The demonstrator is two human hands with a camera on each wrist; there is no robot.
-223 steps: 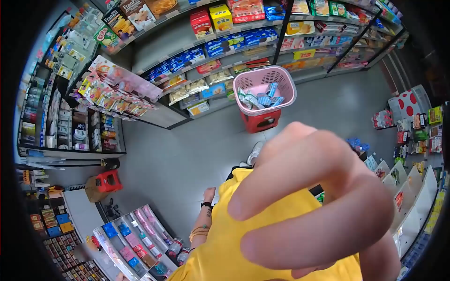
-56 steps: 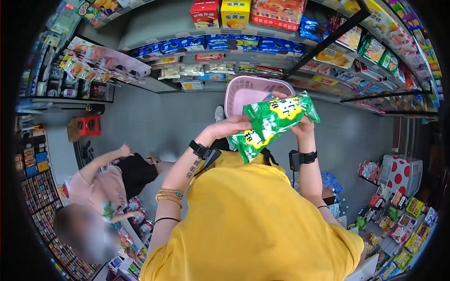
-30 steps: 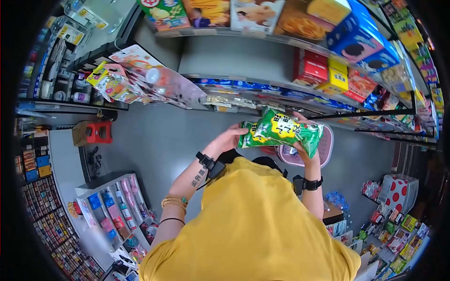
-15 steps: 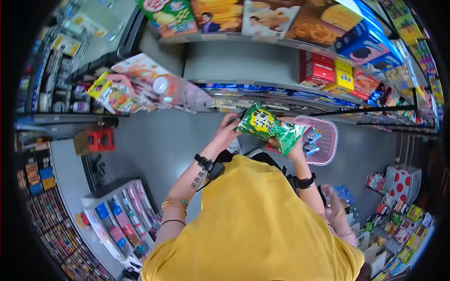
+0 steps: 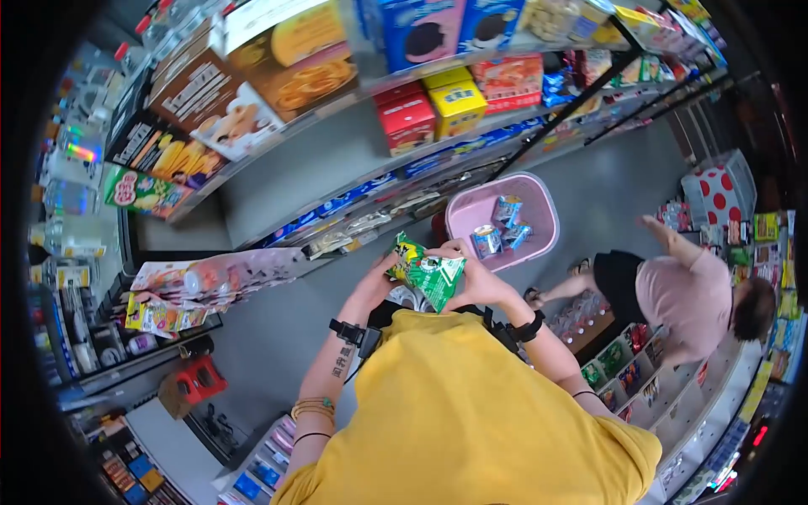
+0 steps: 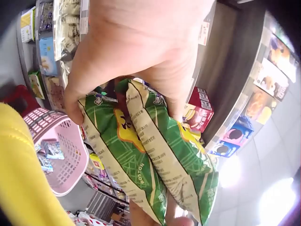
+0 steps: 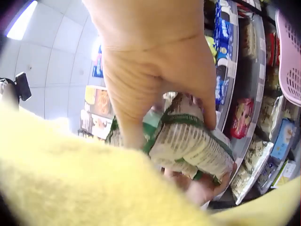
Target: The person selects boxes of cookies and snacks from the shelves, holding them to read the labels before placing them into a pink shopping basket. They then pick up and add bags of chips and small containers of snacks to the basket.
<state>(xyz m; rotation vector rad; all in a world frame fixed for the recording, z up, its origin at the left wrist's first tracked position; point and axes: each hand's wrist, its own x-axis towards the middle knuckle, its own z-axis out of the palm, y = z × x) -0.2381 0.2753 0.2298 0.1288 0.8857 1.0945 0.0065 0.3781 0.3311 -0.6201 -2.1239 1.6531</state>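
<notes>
Two green snack bags with yellow and white print are held together in front of the yellow shirt. My left hand grips them at one end; in the left wrist view its thumb and fingers span the ends of both bags, which lie side by side. My right hand holds the other end, and in the right wrist view its thumb and fingers reach around the printed backs. Beyond the hands, a pink plastic basket contains several small blue packets.
Ahead is a shelf unit with a red box, a yellow box and other snacks. A hanging rack of candy packs juts out at left. A person in a pink shirt stands at right by bins. A red stool is lower left.
The right hand was without a bag at first; both hands then hold the green bags, now turned and lower before the chest. The view has swung, and another person has come in at right.
</notes>
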